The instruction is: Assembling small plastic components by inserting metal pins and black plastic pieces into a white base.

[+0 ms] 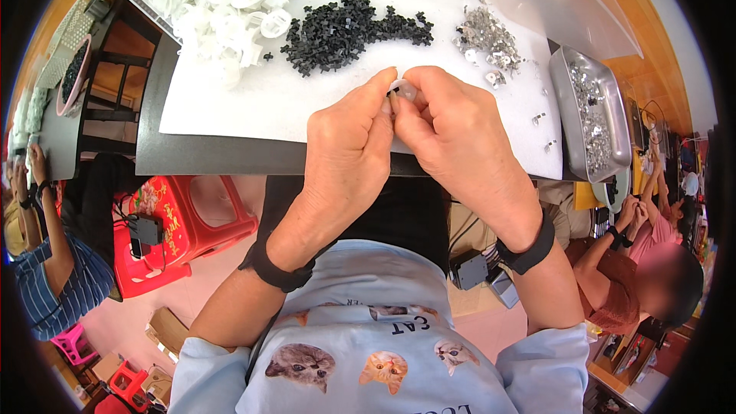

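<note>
Between the fingertips of both hands, just above the table's near edge, is a small translucent white plastic part (404,90) with a bit of black at its side. My left hand (351,129) is closed in a pinch on its left side. My right hand (452,119) pinches it from the right, fingers curled. Much of the part is covered by the fingers. Beyond the hands lies a pile of small black plastic pieces (330,34). Clear plastic parts (238,0) are heaped at the far left, and small shiny metal pieces (491,38) are scattered at the right.
A white sheet (230,111) covers most of the dark table (176,155). At its right edge stands a metal tray (563,100) of metal pieces. A red plastic stool (184,222) is below left. Other people (57,268) work at both sides.
</note>
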The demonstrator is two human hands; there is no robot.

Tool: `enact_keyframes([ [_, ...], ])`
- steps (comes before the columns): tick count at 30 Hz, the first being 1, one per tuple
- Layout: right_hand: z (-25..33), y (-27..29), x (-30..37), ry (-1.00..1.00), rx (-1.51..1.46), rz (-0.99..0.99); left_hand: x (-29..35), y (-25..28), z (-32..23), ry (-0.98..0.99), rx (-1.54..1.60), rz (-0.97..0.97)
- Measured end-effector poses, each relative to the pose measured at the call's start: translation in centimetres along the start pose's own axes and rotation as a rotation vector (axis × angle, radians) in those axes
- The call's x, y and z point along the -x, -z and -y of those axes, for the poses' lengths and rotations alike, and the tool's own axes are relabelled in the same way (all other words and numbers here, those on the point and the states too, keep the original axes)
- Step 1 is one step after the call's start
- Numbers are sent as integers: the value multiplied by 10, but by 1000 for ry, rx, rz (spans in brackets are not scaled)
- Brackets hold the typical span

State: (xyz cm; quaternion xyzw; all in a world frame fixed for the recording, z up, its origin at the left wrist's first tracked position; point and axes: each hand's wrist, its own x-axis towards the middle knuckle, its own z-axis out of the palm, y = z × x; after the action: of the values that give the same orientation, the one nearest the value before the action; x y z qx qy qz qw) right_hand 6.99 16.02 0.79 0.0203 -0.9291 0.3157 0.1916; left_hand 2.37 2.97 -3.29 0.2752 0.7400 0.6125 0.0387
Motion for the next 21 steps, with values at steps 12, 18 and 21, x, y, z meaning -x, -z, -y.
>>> enact_keyframes([
  [12,1,-4,2,-1,93,-22,0,-1,5,-31,4,-6],
  [18,0,-4,1,7,100,-26,0,-2,6,-27,25,1],
  [21,2,-4,-1,26,91,-34,0,-2,6,-13,28,-2],
])
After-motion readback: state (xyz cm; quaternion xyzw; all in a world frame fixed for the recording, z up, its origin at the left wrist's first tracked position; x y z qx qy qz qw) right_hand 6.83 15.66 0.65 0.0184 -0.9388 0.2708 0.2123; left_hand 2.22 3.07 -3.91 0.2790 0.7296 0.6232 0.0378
